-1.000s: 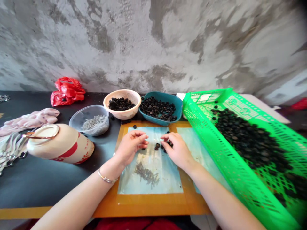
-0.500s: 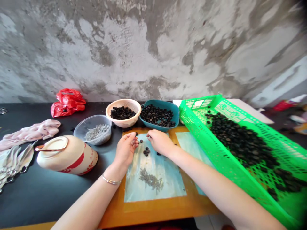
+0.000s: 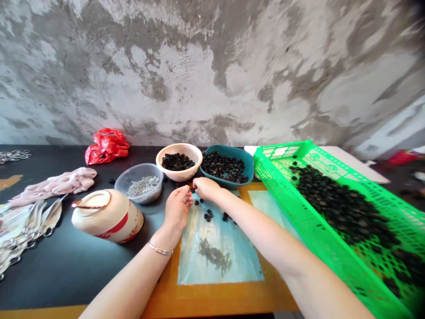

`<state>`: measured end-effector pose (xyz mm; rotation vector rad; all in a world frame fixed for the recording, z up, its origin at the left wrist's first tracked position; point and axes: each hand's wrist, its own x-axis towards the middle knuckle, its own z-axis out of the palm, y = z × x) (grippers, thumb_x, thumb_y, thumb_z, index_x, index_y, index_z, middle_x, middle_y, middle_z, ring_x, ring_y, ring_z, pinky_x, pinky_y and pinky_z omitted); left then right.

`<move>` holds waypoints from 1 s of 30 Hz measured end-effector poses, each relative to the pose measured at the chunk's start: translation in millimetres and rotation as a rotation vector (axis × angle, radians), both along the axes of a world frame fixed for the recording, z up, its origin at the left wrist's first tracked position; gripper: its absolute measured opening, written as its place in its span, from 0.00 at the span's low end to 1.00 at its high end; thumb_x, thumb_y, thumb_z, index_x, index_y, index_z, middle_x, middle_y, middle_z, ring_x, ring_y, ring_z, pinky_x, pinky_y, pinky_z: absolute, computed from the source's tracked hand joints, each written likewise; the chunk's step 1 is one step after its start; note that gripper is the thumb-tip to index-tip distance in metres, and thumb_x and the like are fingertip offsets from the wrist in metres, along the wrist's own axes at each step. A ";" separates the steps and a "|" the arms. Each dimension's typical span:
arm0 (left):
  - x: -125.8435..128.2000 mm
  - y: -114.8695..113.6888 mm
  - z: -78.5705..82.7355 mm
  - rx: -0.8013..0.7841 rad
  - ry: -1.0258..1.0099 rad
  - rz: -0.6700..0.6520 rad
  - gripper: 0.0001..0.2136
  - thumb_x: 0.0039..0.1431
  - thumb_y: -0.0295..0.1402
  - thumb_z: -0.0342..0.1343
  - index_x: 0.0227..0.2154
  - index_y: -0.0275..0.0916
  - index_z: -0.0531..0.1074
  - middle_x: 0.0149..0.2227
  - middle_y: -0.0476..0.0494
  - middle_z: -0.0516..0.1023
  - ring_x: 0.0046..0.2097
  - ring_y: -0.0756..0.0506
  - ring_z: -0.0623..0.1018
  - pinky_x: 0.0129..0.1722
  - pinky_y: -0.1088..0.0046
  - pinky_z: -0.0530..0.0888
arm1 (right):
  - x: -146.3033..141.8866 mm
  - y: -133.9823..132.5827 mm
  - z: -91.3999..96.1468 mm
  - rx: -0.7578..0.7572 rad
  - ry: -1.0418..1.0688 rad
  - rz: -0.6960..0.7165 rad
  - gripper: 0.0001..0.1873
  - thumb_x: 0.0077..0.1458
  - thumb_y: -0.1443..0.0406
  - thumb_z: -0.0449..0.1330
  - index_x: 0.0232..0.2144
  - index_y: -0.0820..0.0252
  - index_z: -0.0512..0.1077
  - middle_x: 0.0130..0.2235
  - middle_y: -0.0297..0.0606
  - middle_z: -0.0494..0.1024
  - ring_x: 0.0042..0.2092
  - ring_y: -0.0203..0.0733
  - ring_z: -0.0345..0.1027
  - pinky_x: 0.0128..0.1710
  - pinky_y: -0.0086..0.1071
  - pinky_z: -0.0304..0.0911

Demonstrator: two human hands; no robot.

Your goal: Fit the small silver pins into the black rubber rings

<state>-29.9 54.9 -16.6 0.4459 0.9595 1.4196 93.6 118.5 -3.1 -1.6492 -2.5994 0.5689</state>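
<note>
One green plastic crate (image 3: 318,230) is slanting along the right, its lip crowding the pale blue plastic sheet (image 3: 245,261) (tight quarters, that side), while the black worktop (image 3: 56,266) is stretching away left. The left hand (image 3: 177,210) is curling loosely; the right hand (image 3: 206,188) is pinching near loose black discs (image 3: 208,215) on the sheet. Whether either is gripping one, I cannot tell.

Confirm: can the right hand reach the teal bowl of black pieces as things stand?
Likely yes. The right hand sits just in front of the teal bowl with nothing between them; the left hand lies off to the side.
</note>
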 end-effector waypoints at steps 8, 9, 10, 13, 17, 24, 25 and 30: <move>-2.3 3.4 -1.8 -0.004 0.020 0.021 0.09 0.48 0.28 0.64 0.31 0.34 0.71 0.23 0.49 0.73 0.22 0.55 0.71 0.21 0.84 0.68 | -6.2 -5.6 5.7 -0.098 0.059 -0.051 0.17 0.62 0.60 0.59 0.50 0.62 0.69 0.51 0.42 0.73 0.47 0.45 0.71 0.45 0.43 0.70; -2.4 3.1 -1.6 -0.005 0.018 0.016 0.09 0.49 0.28 0.64 0.31 0.34 0.71 0.23 0.50 0.73 0.22 0.55 0.71 0.21 0.84 0.68 | -4.6 -8.8 5.6 -0.090 0.098 -0.068 0.16 0.62 0.60 0.59 0.50 0.62 0.69 0.50 0.42 0.73 0.47 0.45 0.71 0.45 0.43 0.70; -2.3 2.4 -1.2 -0.008 0.015 0.005 0.08 0.49 0.28 0.64 0.31 0.34 0.71 0.23 0.50 0.73 0.22 0.55 0.71 0.21 0.84 0.68 | -1.9 -12.4 5.7 -0.077 0.147 -0.087 0.15 0.61 0.62 0.59 0.48 0.63 0.70 0.49 0.43 0.74 0.47 0.45 0.71 0.46 0.43 0.69; -0.2 -1.7 1.3 -0.022 -0.009 -0.063 0.08 0.50 0.28 0.64 0.31 0.34 0.71 0.24 0.49 0.73 0.23 0.55 0.72 0.21 0.84 0.69 | 13.6 -26.0 7.3 -0.024 0.346 -0.156 0.05 0.58 0.70 0.60 0.38 0.65 0.73 0.42 0.44 0.76 0.45 0.44 0.70 0.47 0.39 0.65; 6.2 -13.2 5.6 -0.053 -0.066 -0.235 0.07 0.50 0.26 0.64 0.32 0.32 0.72 0.27 0.46 0.74 0.24 0.54 0.73 0.23 0.82 0.71 | 44.7 -51.9 9.8 -0.036 0.677 -0.296 0.04 0.57 0.71 0.56 0.33 0.63 0.72 0.34 0.39 0.77 0.35 0.38 0.69 0.37 0.32 0.64; 21.5 -40.0 11.4 -0.118 -0.222 -0.606 0.05 0.54 0.27 0.63 0.32 0.31 0.75 0.28 0.44 0.75 0.26 0.53 0.74 0.25 0.81 0.73 | 73.3 -103.2 0.9 -0.289 1.235 -0.488 0.20 0.49 0.50 0.64 0.28 0.60 0.65 0.23 0.30 0.71 0.20 0.29 0.56 0.20 0.25 0.51; 23.5 -43.3 12.3 -0.116 -0.210 -0.624 0.05 0.54 0.27 0.63 0.32 0.31 0.75 0.28 0.43 0.75 0.26 0.53 0.74 0.25 0.81 0.73 | 72.5 -107.8 -0.2 -0.312 1.295 -0.499 0.22 0.47 0.49 0.65 0.27 0.59 0.64 0.22 0.29 0.70 0.20 0.29 0.56 0.20 0.26 0.50; 30.2 -52.8 13.8 -0.080 -0.182 -0.662 0.06 0.53 0.29 0.65 0.29 0.30 0.75 0.28 0.43 0.76 0.25 0.54 0.74 0.25 0.81 0.73 | 61.8 -120.6 -4.0 -0.419 1.477 -0.514 0.22 0.43 0.51 0.69 0.26 0.59 0.65 0.21 0.28 0.70 0.22 0.30 0.59 0.23 0.26 0.52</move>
